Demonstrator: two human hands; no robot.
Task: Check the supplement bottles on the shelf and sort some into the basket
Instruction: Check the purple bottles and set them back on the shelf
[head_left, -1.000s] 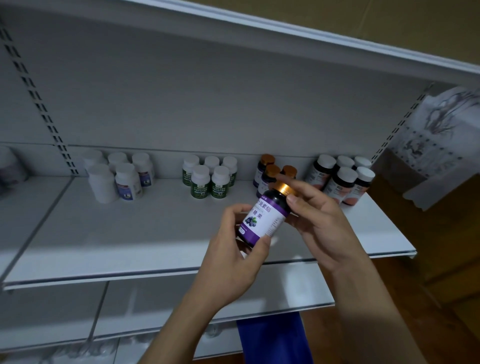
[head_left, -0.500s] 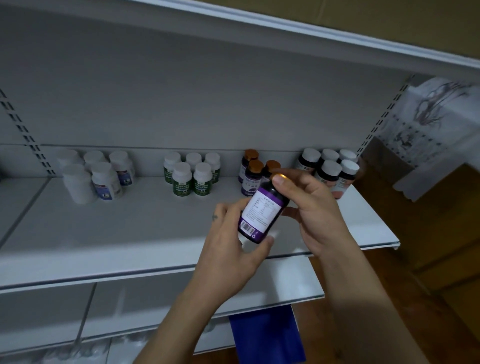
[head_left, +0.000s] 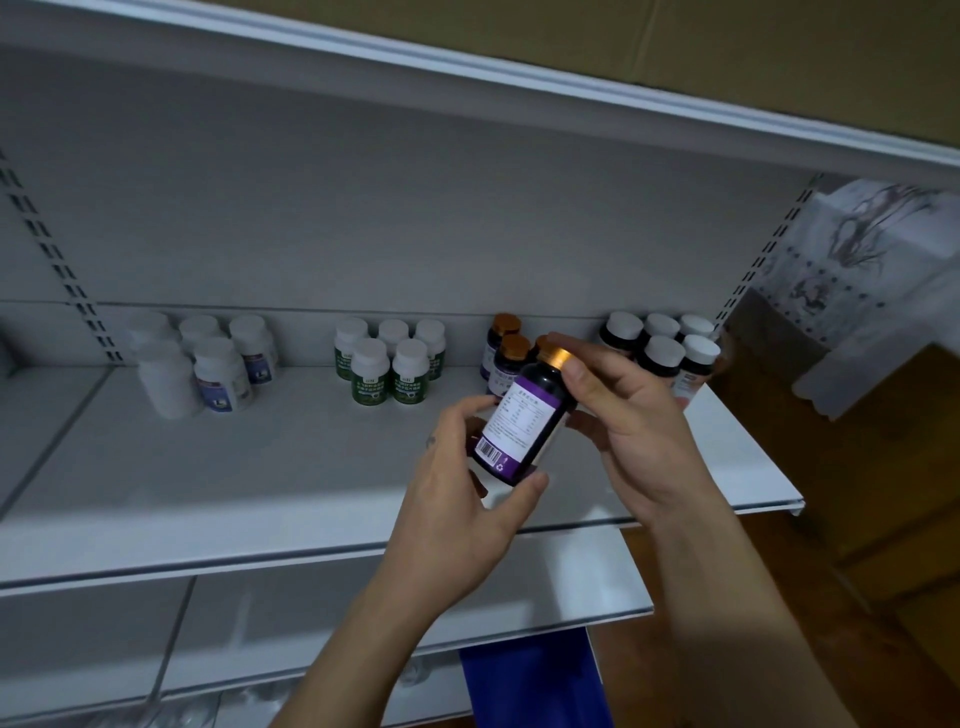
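Head view: a white shelf (head_left: 234, 467) spans the frame, clusters of bottles (head_left: 389, 364) standing along its back wall, and both forearms reach up in front of it. The left hand (head_left: 462, 499) grips the base of a dark, purple-labelled bottle (head_left: 522, 421), thumb at its bottom edge, while the right hand (head_left: 639, 431) curls round its neck beside the gold cap (head_left: 555, 357). The bottle is held tilted in the air before the shelf, its barcode side toward the camera.

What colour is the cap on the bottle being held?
Gold, on the dark bottle's cap; head view.
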